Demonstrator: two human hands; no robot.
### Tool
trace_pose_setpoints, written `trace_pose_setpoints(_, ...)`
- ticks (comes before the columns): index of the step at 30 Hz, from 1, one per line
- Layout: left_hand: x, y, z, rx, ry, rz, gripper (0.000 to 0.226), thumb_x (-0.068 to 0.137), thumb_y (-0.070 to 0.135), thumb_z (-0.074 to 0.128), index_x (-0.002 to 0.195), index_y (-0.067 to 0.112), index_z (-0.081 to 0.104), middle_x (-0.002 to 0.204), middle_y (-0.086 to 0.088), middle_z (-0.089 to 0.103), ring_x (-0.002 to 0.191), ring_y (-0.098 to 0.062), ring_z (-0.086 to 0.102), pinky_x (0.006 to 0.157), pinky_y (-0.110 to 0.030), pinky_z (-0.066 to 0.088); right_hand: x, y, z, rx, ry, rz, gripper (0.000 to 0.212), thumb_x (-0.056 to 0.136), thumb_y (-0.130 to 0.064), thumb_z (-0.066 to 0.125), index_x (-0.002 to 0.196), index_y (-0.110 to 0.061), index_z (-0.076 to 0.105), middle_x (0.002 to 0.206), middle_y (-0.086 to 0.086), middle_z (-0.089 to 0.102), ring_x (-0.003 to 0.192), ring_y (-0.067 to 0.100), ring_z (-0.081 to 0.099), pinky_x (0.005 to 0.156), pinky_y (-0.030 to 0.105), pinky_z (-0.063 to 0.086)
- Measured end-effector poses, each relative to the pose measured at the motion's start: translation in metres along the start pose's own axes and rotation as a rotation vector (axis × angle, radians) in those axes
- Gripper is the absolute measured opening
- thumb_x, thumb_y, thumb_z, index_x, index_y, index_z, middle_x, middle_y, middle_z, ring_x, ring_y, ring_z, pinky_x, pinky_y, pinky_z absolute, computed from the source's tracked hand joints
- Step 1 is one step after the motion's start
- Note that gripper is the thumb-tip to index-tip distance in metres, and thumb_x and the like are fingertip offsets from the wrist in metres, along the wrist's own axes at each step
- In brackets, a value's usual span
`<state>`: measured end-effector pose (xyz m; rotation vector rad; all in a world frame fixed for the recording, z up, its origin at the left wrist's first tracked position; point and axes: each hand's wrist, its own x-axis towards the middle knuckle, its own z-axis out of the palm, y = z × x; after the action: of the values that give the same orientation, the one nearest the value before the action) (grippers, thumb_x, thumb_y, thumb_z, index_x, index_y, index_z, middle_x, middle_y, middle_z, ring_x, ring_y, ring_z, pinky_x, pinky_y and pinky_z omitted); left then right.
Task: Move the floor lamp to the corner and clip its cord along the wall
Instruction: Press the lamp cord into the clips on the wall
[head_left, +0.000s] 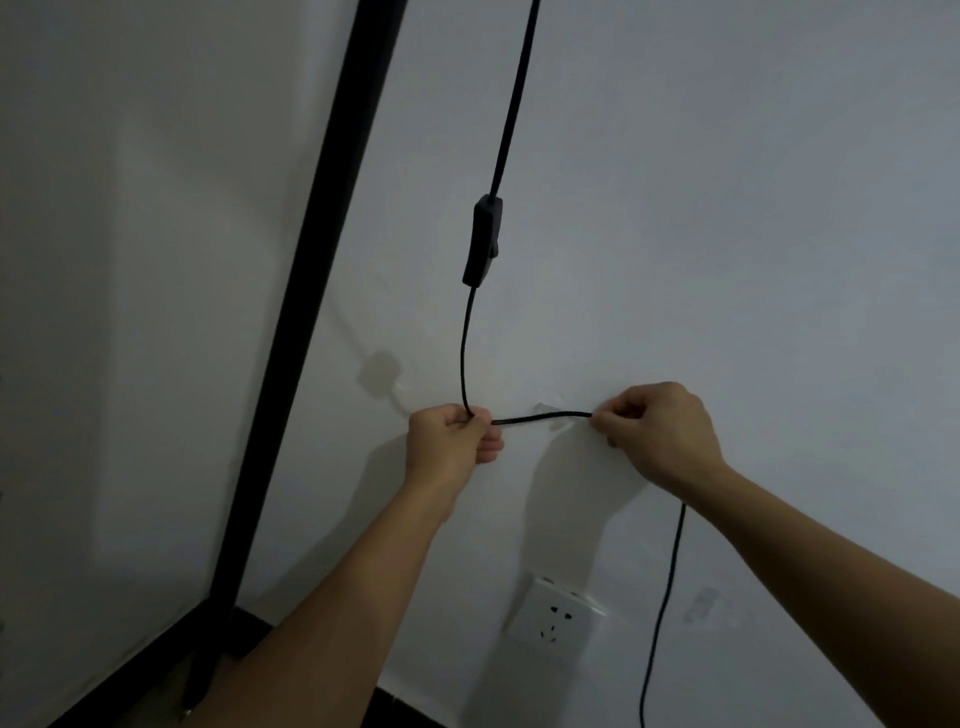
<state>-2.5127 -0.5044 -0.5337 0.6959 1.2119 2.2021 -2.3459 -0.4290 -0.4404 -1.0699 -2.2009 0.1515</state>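
Black cord (540, 417) stretched level against the white wall (727, 208), my left hand (453, 432) fisted on its bend, my right hand (655, 434) pinching it, clear clip (557, 415) behind, inline switch (482, 240) above, lamp pole (311, 291) in corner, socket (556, 618) below.

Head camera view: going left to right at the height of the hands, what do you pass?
Black lamp pole → clear wall clip → left hand → cord stretched between the hands → right hand.

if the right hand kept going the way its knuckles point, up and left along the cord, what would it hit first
Most likely the clear clip on the wall, just beyond the right hand where the cord crosses it; further along is the left hand. Depth is uncertain.
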Motion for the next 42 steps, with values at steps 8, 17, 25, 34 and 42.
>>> trace_pose_setpoints(8, 0.009, 0.011, 0.018, -0.22, 0.041, -0.029, 0.014, 0.09, 0.004, 0.057, 0.076, 0.006, 0.062, 0.068, -0.014, 0.066, 0.048, -0.014, 0.066, 0.051, -0.02, 0.058, -0.012, 0.014, 0.014, 0.117, -0.001, 0.023, 0.014, 0.087, -0.027, 0.066, 0.074, -0.023, 0.069, 0.059, -0.005, 0.07, 0.04, 0.006, 0.059, 0.043, 0.023, 0.048)
trace_pose_setpoints(17, 0.01, 0.013, 0.018, -0.183, 0.022, 0.06, 0.013, 0.087, 0.004, 0.061, 0.076, 0.009, 0.065, 0.068, -0.013, 0.066, 0.053, -0.016, 0.065, 0.05, -0.019, 0.056, -0.056, 0.028, 0.041, 0.441, -0.142, 0.174, 0.01, 0.091, -0.022, 0.063, 0.087, -0.015, 0.068, 0.065, 0.008, 0.072, 0.053, 0.017, 0.069, 0.053, 0.025, 0.049)
trace_pose_setpoints(25, -0.014, -0.012, 0.027, 0.166, 0.138, 0.044, 0.022, 0.078, 0.017, 0.073, 0.065, 0.012, 0.057, 0.055, -0.007, 0.058, 0.044, -0.019, 0.053, 0.044, -0.026, 0.048, -0.129, 0.087, 0.035, 0.771, -0.117, 0.4, 0.013, 0.092, -0.017, 0.063, 0.087, -0.007, 0.069, 0.06, 0.009, 0.069, 0.055, 0.023, 0.066, 0.059, 0.033, 0.056)
trace_pose_setpoints(34, -0.055, -0.026, 0.076, 0.941, -0.459, 0.59, 0.021, 0.087, 0.028, 0.061, 0.104, 0.019, 0.07, 0.086, 0.004, 0.055, 0.075, -0.013, 0.055, 0.075, -0.033, 0.053, -0.136, 0.1, 0.001, 0.746, -0.249, 0.366, 0.015, 0.092, -0.022, 0.063, 0.089, -0.012, 0.074, 0.056, -0.001, 0.058, 0.045, 0.014, 0.047, 0.043, 0.026, 0.043)
trace_pose_setpoints(42, -0.057, -0.036, 0.074, 1.055, -0.394, 0.557, 0.023, 0.087, 0.033, 0.061, 0.096, 0.014, 0.071, 0.09, -0.004, 0.059, 0.084, -0.023, 0.061, 0.075, -0.04, 0.053, -0.111, 0.119, -0.048, 0.591, -0.053, 0.281, 0.005, 0.081, -0.009, 0.074, 0.079, -0.012, 0.076, 0.058, 0.0, 0.069, 0.048, 0.01, 0.052, 0.045, 0.026, 0.043)
